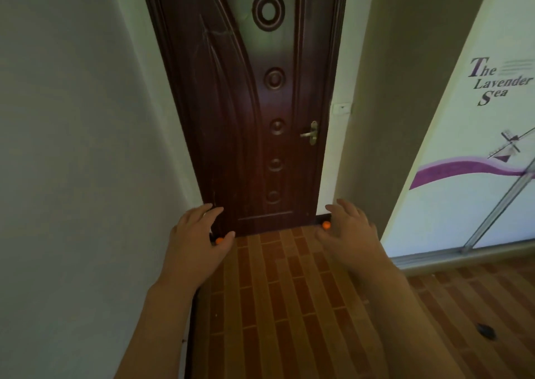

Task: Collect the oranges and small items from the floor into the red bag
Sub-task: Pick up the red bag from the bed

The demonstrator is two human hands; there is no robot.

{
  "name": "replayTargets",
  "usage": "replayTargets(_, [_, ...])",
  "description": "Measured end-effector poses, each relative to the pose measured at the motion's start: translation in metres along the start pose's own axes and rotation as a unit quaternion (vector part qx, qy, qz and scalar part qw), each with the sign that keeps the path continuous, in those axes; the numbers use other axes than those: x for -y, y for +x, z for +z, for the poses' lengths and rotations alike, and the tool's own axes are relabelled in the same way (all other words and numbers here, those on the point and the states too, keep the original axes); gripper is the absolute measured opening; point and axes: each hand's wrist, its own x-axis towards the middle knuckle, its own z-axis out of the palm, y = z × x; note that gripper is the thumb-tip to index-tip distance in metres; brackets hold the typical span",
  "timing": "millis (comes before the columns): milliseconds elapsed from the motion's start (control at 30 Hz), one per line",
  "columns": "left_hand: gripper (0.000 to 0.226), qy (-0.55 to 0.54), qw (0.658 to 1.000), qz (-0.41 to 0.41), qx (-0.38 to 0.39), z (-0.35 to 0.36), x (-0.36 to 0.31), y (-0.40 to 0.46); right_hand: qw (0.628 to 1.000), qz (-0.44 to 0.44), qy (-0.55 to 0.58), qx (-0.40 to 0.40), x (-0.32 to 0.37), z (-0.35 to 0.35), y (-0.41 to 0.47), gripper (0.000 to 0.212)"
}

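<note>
**Two-Handed Reach Toward Oranges at the Door Threshold**

The person extends both arms forward along a brick-patterned floor (pixel 289 291) toward a closed dark wooden door (pixel 252 118). Two oranges lie at the far end of the floor, against the base of the door frame. The left orange (pixel 219 240) sits in the left corner; the right orange (pixel 326 225) sits in the right corner.

**Grip state.** The left hand (pixel 197 239) is spread, fingers apart, and holds nothing; in the frame its thumb tip appears just beside the left orange. The right hand (pixel 347 231) is likewise spread and empty, with the right orange showing at its left edge. Contact with either fruit cannot be confirmed, since the hands may be well above the floor.

**Recommended procedure.** Each hand should probably descend over its own orange, cup it from above, and close the fingers behind it so the fruit does not roll along the threshold. Because each orange rests in a corner, drawing it toward the near side before lifting is likely easier than pinching it in place.

**Containers.** The red bag is not in view, so its contents cannot be stated. A small dark item (pixel 486 331) lies on the floor at the near right, well apart from both hands; it may also require collection.
</note>
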Motion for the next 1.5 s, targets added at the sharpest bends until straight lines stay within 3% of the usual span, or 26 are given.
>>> replayTargets(500, [0.063, -0.024, 0.980, 0.175, 0.094, 0.121, -0.117, 0.183, 0.977, 0.189, -0.028, -0.095, -0.121, -0.057, 0.061, 0.071])
replayTargets(767, [0.062, -0.071, 0.951, 0.255, 0.162, 0.181, -0.151, 0.298, 0.946, 0.298, -0.035, -0.126, -0.137, -0.066, 0.119, 0.068])
replayTargets(967, [0.060, -0.099, 0.941, 0.271, 0.175, 0.217, -0.157, 0.383, 0.922, 0.357, -0.043, -0.142, -0.143, -0.066, 0.157, 0.067])
replayTargets(1167, [0.060, -0.141, 0.911, 0.317, 0.222, 0.267, -0.185, 0.404, 0.896, 0.414, -0.085, -0.138, -0.149, -0.066, 0.161, 0.069])
replayTargets(1500, [0.061, -0.151, 0.843, 0.403, 0.324, 0.333, -0.278, 0.354, 0.820, 0.540, -0.094, -0.164, -0.180, -0.091, 0.093, 0.066])
